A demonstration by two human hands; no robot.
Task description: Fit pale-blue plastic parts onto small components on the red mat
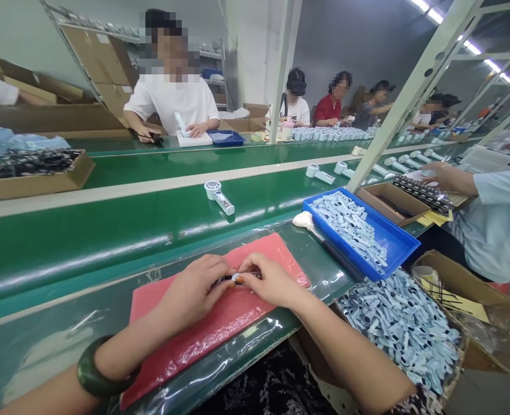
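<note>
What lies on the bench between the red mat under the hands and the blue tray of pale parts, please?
In the head view, a brush with a white head and dark handle lies on the clear film between the red mat and the blue tray, along the tray's near edge.

No legible writing anywhere in the view.

The cardboard boxes (101, 55) stacked at the back show only pale patches where labels might sit, too small and blurred to make out a letter. The yellow sheet (471, 302) lying in the open carton at the right carries dark marks that cannot be read as words or numbers. The small light-blue parts in the blue tray (400, 245) and the white handheld device (218, 196) on the green belt show no print that can be deciphered. The red mat (203, 337) under the person's hands is plain, and the shirts of the co-workers across the line bear no readable brand or sign.
</note>
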